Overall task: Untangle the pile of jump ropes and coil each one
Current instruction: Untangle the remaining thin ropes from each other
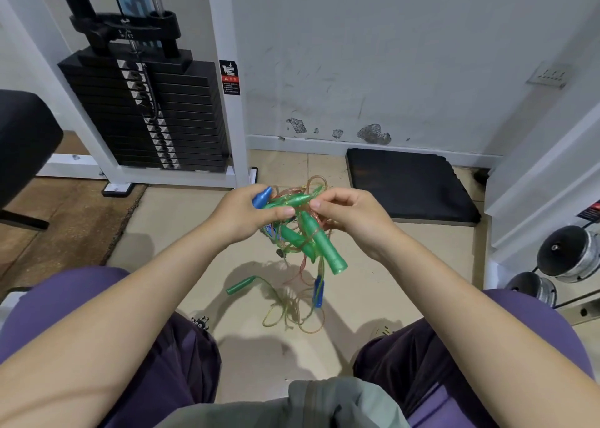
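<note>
A tangle of jump ropes [300, 229] with green and blue handles and thin clear green and orange cords hangs between my hands above the floor. My left hand [242, 211] grips the bundle, a blue handle [262, 197] sticking out above its fingers. My right hand [347, 213] pinches cord and a green handle at the top of the tangle. A long green handle [326, 249] points down to the right. Loose cord loops [292, 314] trail onto the floor, with another green handle [241, 285] and a blue handle [318, 292] dangling low.
A white weight-stack machine [146, 109] stands at the back left, with a black seat pad [22, 138] at the far left. A black mat [409, 184] lies against the wall. Dumbbells [571, 255] rest on a rack at the right. My knees frame the tiled floor [181, 232].
</note>
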The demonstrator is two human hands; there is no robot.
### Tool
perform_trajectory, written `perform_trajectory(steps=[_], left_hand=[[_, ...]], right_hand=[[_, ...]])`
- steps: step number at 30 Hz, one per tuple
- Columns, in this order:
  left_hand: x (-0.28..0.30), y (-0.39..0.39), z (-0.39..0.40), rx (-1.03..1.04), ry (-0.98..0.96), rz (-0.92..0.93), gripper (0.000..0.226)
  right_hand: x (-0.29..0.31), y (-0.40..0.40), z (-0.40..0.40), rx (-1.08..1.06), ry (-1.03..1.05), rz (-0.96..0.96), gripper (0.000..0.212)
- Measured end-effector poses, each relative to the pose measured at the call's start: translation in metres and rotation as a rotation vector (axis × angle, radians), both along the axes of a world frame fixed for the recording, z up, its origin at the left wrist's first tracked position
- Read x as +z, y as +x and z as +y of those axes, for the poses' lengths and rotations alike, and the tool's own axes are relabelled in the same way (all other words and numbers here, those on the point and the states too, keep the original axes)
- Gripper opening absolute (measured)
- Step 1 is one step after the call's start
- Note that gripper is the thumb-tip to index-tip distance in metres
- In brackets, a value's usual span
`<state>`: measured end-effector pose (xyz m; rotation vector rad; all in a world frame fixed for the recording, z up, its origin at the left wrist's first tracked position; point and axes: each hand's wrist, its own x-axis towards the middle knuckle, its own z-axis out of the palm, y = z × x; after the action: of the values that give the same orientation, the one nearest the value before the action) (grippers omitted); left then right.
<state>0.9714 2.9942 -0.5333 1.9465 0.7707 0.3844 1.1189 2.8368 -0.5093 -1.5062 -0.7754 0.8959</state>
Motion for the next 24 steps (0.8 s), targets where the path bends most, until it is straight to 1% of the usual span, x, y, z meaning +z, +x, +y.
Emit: perform_trajectory(steps=[2, 4, 7, 9, 10, 12, 14, 16, 18, 20, 21, 22, 24], left_hand=[[-0.001, -0.002, 0.006, 0.033, 0.018, 0.02, 0.036], [-0.003, -0.003, 0.01, 0.07, 0.043, 0.033, 0.036], [-0.003, -0.002, 0.012, 0.091, 0.072, 0.058, 0.038], [-0.001, -0.003, 0.011, 0.079, 0.039, 0.062, 0.035], [0.001, -0.004, 0.011, 0.069, -0.015, 0.03, 0.033], [0.008, -0.005, 0.008, 0.063, -0.098, -0.095, 0.028], [0.013, -0.005, 0.005, 0.07, -0.091, -0.211, 0.024], [0.015, -0.004, 0.0, 0.017, -0.036, -0.244, 0.028], [0.016, -0.004, -0.006, -0.111, 0.045, -0.181, 0.042], [0.014, -0.003, -0.01, -0.233, 0.085, -0.083, 0.059], [0.013, -0.001, -0.012, -0.266, 0.09, -0.045, 0.06], [0.011, -0.001, -0.012, -0.279, 0.084, -0.024, 0.056], [0.009, -0.001, -0.009, -0.272, 0.059, -0.011, 0.04]], right_hand=[[0.002, 0.012, -0.003, -0.09, -0.01, -0.03, 0.005], [0.004, 0.023, -0.007, -0.146, -0.03, -0.09, 0.005], [0.003, 0.028, -0.008, -0.179, -0.041, -0.169, 0.006], [0.001, 0.027, -0.007, -0.179, -0.037, -0.211, 0.007], [0.0, 0.027, -0.007, -0.169, -0.036, -0.224, 0.006], [-0.002, 0.027, -0.008, -0.127, -0.048, -0.234, 0.005], [-0.004, 0.024, -0.008, -0.064, -0.072, -0.257, 0.008], [-0.005, 0.017, -0.005, 0.029, -0.08, -0.254, 0.013], [-0.006, 0.01, -0.002, 0.124, -0.071, -0.217, 0.014], [-0.006, 0.005, 0.0, 0.189, -0.049, -0.166, 0.014], [-0.006, 0.003, 0.0, 0.214, -0.036, -0.135, 0.013], [-0.006, 0.001, 0.0, 0.231, -0.028, -0.113, 0.012], [-0.005, 0.001, -0.001, 0.223, -0.032, -0.12, 0.012]])
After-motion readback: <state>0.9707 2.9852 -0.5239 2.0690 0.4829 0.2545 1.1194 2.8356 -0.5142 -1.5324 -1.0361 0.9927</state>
